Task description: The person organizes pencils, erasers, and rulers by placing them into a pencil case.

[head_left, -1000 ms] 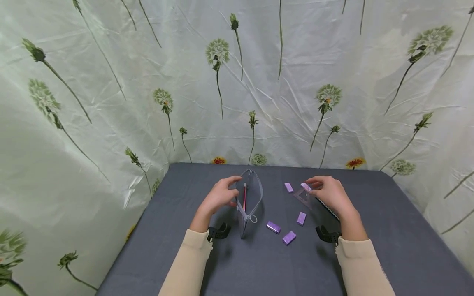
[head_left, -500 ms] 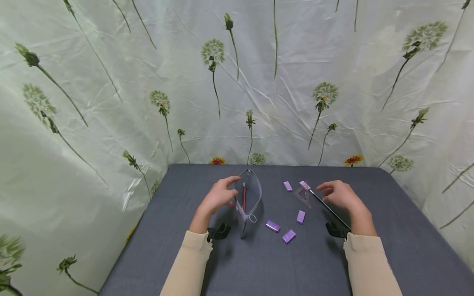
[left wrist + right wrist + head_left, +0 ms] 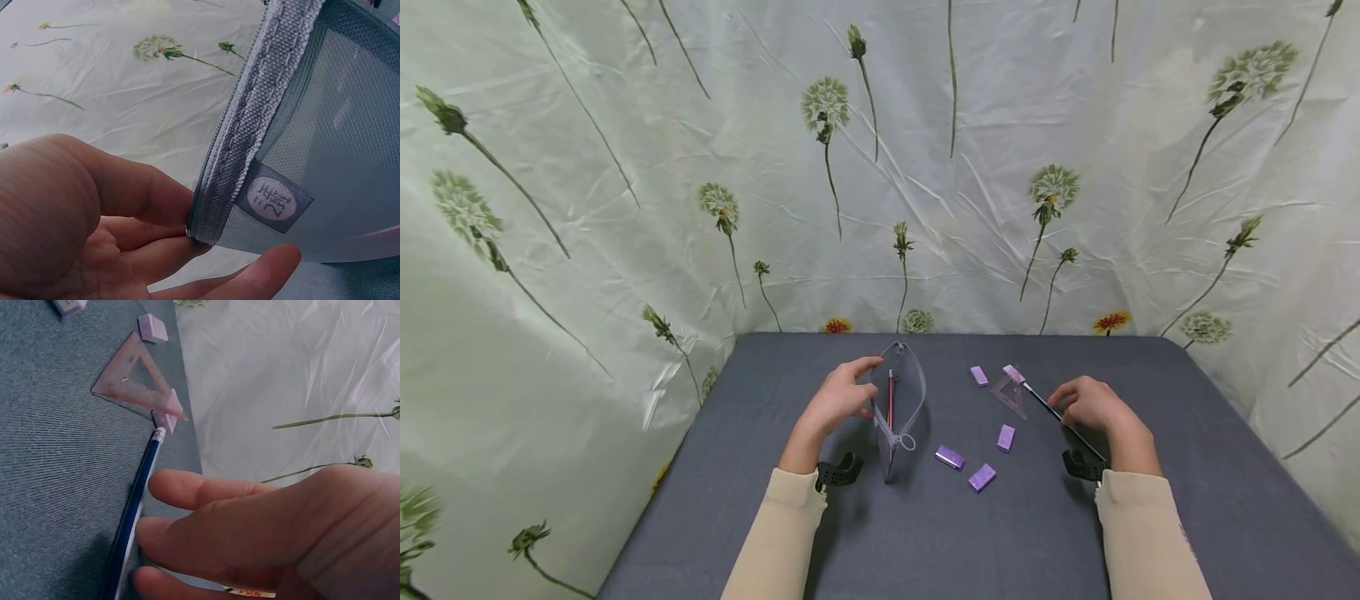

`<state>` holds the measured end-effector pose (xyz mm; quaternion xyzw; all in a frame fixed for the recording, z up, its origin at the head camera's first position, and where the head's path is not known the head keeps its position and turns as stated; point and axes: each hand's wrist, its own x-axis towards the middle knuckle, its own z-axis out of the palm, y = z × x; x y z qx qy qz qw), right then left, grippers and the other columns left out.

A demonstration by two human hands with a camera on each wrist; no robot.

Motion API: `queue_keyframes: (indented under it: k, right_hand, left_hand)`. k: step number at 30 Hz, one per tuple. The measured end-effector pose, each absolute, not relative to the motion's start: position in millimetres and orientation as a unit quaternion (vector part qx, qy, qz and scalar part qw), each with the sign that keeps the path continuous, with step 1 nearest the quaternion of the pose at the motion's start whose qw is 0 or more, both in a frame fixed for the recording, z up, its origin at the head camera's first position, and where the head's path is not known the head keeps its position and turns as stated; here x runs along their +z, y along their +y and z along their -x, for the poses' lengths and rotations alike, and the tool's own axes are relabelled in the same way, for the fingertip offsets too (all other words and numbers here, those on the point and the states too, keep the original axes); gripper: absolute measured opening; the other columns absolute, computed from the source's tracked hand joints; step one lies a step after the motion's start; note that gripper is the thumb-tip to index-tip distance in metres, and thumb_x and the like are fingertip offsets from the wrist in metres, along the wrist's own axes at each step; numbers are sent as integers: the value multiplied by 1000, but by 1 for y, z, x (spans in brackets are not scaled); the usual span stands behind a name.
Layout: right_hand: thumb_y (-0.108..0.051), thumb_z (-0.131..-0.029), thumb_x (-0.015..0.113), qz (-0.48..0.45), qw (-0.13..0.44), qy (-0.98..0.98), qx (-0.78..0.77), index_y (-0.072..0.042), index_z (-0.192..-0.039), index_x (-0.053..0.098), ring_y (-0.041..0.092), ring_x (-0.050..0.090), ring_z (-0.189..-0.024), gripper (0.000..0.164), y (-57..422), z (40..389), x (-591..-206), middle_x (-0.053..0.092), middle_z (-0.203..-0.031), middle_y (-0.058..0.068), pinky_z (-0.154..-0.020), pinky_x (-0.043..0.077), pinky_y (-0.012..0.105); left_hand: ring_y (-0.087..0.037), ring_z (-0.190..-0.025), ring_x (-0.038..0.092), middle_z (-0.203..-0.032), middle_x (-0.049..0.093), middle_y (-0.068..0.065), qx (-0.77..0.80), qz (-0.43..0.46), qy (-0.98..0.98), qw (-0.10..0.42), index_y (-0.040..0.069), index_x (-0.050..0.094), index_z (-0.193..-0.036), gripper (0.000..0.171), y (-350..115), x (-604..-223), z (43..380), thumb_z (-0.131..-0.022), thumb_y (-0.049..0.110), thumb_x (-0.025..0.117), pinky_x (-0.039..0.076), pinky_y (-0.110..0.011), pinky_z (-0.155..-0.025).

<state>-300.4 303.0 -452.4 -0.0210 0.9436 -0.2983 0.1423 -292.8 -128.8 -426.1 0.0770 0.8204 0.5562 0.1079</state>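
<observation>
My left hand [image 3: 838, 396] pinches the zipped rim of a grey mesh pouch [image 3: 350, 112] between thumb and fingers. The pouch gapes open, and a red pencil [image 3: 891, 400] stands inside it. My right hand [image 3: 1093, 404] hovers over a dark blue pencil [image 3: 134, 506] on the table, fingers loosely bent, fingertips close beside its shaft. The pencil's white end lies against a small purple eraser-like block [image 3: 1012, 374]. A clear pinkish set square [image 3: 125, 375] overlaps that block.
More small purple blocks lie about: one [image 3: 978, 376] left of the set square, another [image 3: 1006, 437] nearer, and two [image 3: 950, 456] in front of the pouch. A flower-print curtain [image 3: 970, 208] rises behind the dark table [image 3: 737, 500].
My right hand has drawn back to the right, from the block by the set square to above the blue pencil's shaft. The left hand keeps its grip on the pouch.
</observation>
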Motion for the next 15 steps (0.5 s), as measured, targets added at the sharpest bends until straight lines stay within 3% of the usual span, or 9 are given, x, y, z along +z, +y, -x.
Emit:
queue_keyframes:
  k: [4, 9, 15]
  right_hand:
    - [9, -78, 71, 17, 141, 944, -299, -1, -107, 76, 31, 64, -91, 31, 301, 300, -453, 68, -109, 23, -77, 54, 47]
    - [9, -76, 69, 11, 133, 951, -279, -2, -103, 76, 26, 57, -80, 31, 296, 297, -453, 66, -108, 22, -66, 48, 38]
    - [11, -75, 65, -3, 127, 959, -254, -6, -99, 74, 27, 53, -74, 31, 291, 298, -456, 63, -103, 20, -59, 43, 35]
  left_hand:
    - [-32, -108, 63, -161, 33, -11, 557, -79, 820, 105, 19, 51, -149, 56, -130, -428, 293, -96, 3, 55, 57, -53, -77]
    - [-26, -76, 64, -160, 33, -11, 554, -80, 822, 104, 20, 50, -149, 57, -130, -428, 292, -96, 3, 55, 57, -54, -76]
    - [-21, -68, 61, -160, 34, -10, 554, -83, 822, 105, 19, 50, -149, 57, -130, -425, 292, -95, 2, 54, 57, -53, -76]
